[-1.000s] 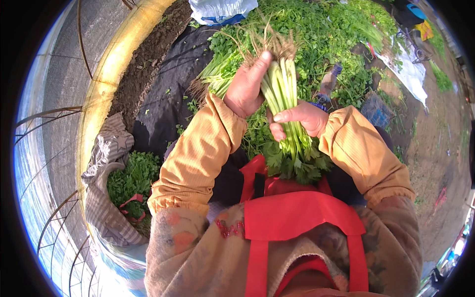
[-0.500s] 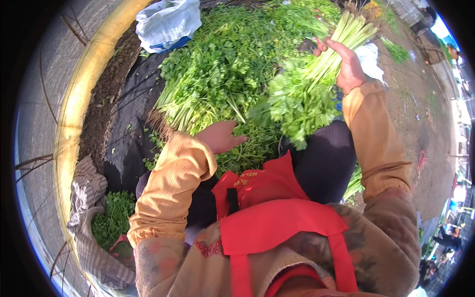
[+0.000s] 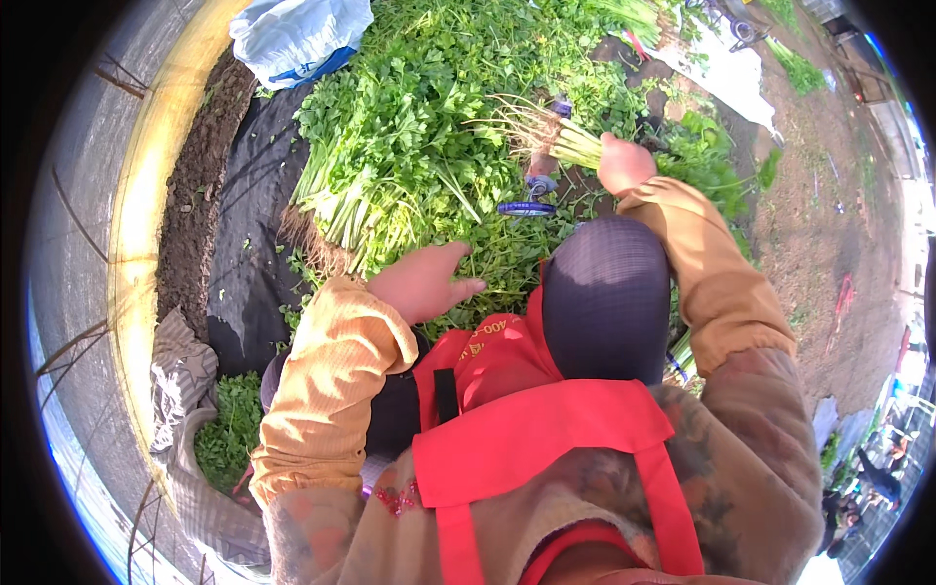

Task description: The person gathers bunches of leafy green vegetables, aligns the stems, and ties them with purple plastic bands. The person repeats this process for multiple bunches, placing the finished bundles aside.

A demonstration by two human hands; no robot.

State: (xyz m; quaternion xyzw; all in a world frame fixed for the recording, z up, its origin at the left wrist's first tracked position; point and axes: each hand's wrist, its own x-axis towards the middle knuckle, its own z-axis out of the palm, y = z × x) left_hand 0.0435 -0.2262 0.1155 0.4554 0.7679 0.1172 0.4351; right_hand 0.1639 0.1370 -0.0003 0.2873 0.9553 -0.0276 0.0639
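Note:
My right hand is closed round the stems of a bunch of leafy celery. Its thin roots point left, and its leaves spread out to the right beyond the hand. Just below the root end stands a device with a blue ring-shaped base, partly hidden by the roots; its kind I cannot make out. Over the loose greens before my lap, my left hand is empty, thumb and fingers apart. Close beyond it lies a big heap of leafy celery, with brown roots at its left edge.
A white and blue plastic sack stands at the far left on black sheeting. More greens fill a striped cloth sack at my lower left. White plastic lies at the far right, beside bare soil. My knee rises below the bunch.
My right hand has come down and nearer with the celery bunch, turning it so the roots point left. The blue-ringed device has come into view. My left hand stays nearly in place.

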